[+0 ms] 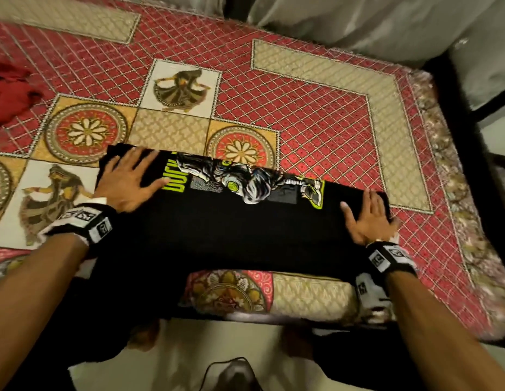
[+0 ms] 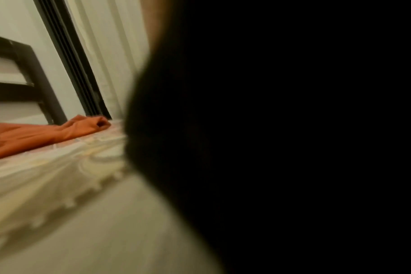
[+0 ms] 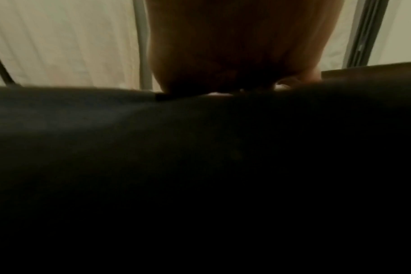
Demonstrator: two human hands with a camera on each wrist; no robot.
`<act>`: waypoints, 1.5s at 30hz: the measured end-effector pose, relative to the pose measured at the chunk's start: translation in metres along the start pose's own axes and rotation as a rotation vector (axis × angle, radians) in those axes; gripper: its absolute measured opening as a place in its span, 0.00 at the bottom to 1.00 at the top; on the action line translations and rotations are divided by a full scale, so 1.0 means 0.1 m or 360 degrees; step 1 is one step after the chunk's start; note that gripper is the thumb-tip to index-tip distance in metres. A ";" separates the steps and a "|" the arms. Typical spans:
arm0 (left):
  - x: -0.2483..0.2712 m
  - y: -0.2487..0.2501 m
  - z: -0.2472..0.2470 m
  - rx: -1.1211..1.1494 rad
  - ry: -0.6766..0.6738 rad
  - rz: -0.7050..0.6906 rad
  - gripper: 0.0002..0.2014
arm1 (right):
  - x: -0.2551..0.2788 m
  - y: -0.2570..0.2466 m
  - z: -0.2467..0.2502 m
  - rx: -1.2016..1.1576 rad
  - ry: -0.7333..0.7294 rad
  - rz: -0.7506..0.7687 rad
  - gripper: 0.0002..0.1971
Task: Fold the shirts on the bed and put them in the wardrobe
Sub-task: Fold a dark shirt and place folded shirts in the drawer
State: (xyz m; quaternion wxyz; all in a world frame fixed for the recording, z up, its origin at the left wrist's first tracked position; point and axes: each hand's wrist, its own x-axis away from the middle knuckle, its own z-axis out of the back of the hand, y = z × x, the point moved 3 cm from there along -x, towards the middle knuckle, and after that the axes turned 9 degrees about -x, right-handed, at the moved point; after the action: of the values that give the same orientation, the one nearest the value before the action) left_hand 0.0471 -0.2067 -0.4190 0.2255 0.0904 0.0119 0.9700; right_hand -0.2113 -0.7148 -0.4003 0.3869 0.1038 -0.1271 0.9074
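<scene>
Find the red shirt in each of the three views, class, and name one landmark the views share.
Head: red shirt at the left edge, crumpled on the bedspread.
Left wrist: left of centre, looking orange, on the bedspread.
Right wrist: not in view.
Shared landmark: the black shirt, dark mass at right and across the bottom.

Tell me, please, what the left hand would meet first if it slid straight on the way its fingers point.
The left hand, flat on the black shirt, points up and right: it would likely meet the shirt's printed graphic first.
</scene>
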 end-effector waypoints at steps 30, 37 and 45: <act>1.40 1.46 0.18 0.0091 0.0232 -0.1109 0.20 | 1.44 0.92 0.21 -0.0848 0.0453 -0.0542 0.11; 1.40 1.39 0.21 0.0231 0.0111 -0.1022 0.09 | 1.47 1.08 0.23 -0.0704 0.0447 -0.0520 0.13; 1.32 1.35 0.04 -0.0008 0.0080 -0.0811 0.34 | 1.18 0.58 -0.04 -0.0188 0.0308 0.0394 0.32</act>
State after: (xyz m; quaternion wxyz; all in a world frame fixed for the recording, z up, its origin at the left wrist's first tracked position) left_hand -0.1274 -0.2695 -0.3841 0.4626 0.0597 0.0377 0.8837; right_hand -0.3346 -0.6727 -0.3788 0.2879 -0.0236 -0.1542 0.9449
